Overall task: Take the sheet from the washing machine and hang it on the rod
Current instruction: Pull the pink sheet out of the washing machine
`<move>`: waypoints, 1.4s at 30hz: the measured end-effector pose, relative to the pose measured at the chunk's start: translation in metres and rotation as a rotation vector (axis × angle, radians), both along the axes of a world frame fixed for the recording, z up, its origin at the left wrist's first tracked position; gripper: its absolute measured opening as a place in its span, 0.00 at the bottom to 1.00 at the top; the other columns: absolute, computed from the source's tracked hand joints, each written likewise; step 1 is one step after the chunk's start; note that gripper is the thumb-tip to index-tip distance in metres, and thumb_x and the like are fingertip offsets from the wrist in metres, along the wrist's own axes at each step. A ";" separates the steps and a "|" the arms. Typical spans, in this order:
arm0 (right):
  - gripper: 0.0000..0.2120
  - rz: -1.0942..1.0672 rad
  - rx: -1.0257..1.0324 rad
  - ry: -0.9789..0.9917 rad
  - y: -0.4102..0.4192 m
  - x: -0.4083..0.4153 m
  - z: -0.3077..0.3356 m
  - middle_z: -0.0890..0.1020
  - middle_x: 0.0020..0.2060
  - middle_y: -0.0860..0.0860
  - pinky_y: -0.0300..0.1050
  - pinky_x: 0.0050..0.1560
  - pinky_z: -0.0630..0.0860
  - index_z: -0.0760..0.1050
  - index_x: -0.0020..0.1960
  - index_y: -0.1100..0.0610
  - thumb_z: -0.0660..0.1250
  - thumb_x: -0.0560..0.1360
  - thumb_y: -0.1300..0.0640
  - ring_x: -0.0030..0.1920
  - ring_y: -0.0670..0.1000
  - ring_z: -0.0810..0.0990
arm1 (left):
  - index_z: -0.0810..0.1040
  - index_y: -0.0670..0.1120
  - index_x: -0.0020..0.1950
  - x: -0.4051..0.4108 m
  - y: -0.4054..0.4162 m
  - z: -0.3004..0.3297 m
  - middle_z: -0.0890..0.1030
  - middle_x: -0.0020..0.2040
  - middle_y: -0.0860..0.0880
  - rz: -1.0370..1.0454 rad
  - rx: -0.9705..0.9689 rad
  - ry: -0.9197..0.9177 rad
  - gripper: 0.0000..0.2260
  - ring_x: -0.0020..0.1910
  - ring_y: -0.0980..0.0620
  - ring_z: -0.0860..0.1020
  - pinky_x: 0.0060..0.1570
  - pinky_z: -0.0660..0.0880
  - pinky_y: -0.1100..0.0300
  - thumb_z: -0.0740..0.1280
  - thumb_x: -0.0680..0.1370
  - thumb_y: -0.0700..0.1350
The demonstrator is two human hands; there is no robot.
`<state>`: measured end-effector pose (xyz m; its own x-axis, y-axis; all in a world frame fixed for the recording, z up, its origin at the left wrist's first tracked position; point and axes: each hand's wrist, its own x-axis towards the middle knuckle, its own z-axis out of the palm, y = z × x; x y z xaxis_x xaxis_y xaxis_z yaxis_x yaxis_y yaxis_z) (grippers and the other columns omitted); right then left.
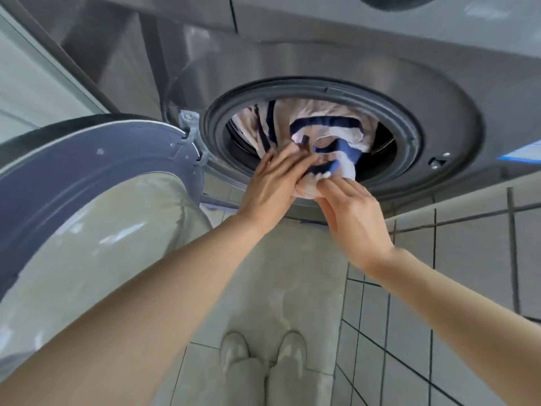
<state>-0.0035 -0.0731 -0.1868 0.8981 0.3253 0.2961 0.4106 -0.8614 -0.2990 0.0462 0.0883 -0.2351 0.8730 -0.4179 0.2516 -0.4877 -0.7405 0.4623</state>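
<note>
The grey front-loading washing machine (322,54) fills the upper view, its round drum opening ringed by a dark rubber seal (409,133). A bunched pale sheet with dark blue stripes (319,124) bulges out of the drum mouth. My left hand (272,183) grips the lower left of the bundle, fingers curled into the cloth. My right hand (348,212) holds the bundle's underside at the lower rim of the opening. Both hands are blurred. No rod is in view.
The machine's door (96,177) stands swung open at the left, its glass bowl bulging toward me beside my left forearm. Below are a pale mat (292,273), white floor tiles with dark grout (468,273) and my two light shoes (263,350).
</note>
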 end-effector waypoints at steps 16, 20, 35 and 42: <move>0.07 0.065 0.310 0.384 -0.014 -0.097 0.050 0.82 0.46 0.47 0.45 0.51 0.76 0.80 0.54 0.58 0.68 0.76 0.60 0.52 0.49 0.78 | 0.81 0.41 0.53 -0.132 0.004 0.060 0.83 0.45 0.45 0.175 -0.231 0.364 0.13 0.44 0.46 0.80 0.42 0.74 0.59 0.59 0.74 0.39; 0.17 -0.086 0.423 0.467 -0.019 -0.079 0.068 0.79 0.57 0.43 0.42 0.59 0.70 0.78 0.58 0.52 0.66 0.71 0.64 0.58 0.50 0.74 | 0.81 0.39 0.49 -0.148 0.010 0.078 0.81 0.37 0.45 0.273 -0.351 0.471 0.13 0.34 0.58 0.71 0.32 0.63 0.74 0.60 0.70 0.30; 0.22 -0.025 -0.102 0.380 -0.018 0.051 0.038 0.80 0.42 0.57 0.45 0.36 0.65 0.78 0.57 0.56 0.52 0.73 0.50 0.39 0.59 0.75 | 0.79 0.38 0.48 -0.112 0.022 0.087 0.74 0.33 0.49 0.396 -0.300 0.509 0.09 0.31 0.48 0.69 0.28 0.62 0.69 0.60 0.75 0.30; 0.18 0.060 -0.025 0.235 -0.032 0.020 0.052 0.82 0.35 0.53 0.47 0.29 0.75 0.79 0.55 0.55 0.62 0.68 0.67 0.30 0.58 0.76 | 0.66 0.49 0.74 -0.094 0.023 0.084 0.72 0.71 0.49 0.329 -0.305 0.450 0.34 0.66 0.50 0.72 0.57 0.71 0.61 0.59 0.70 0.28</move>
<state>0.0161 -0.1046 -0.1350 0.9203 0.3846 0.0722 0.3826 -0.8458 -0.3718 -0.0480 0.1110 -0.1506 0.9915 -0.0773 -0.1047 0.0343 -0.6209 0.7831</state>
